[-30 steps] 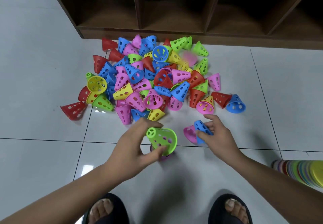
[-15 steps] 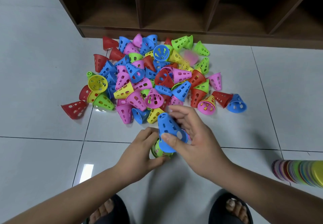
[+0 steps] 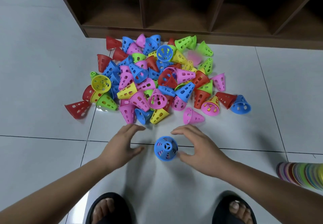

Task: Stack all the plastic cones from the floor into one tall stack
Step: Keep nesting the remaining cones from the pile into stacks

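Note:
A short stack of cones topped by a blue cone [image 3: 166, 148] stands upright on the floor between my hands; the cones beneath it are hidden. My left hand [image 3: 120, 145] hovers just left of it, fingers spread and holding nothing. My right hand [image 3: 199, 148] is just right of it, fingers relaxed, thumb close to the stack's base. Beyond them lies a big pile of loose cones [image 3: 157, 80] in red, blue, pink, yellow and green. A single pink cone [image 3: 192, 117] lies on its side in front of the pile.
A dark wooden shelf unit [image 3: 192, 22] runs along the back, right behind the pile. A sideways stack of coloured discs [image 3: 304, 174] lies at the right edge. My two feet in black sandals [image 3: 108, 208] are at the bottom. White tiled floor all around.
My right hand set the blue cone over the green one my left hand held. Both hands have let go and moved apart; the stack stands alone. A pink cone now lies by the pile.

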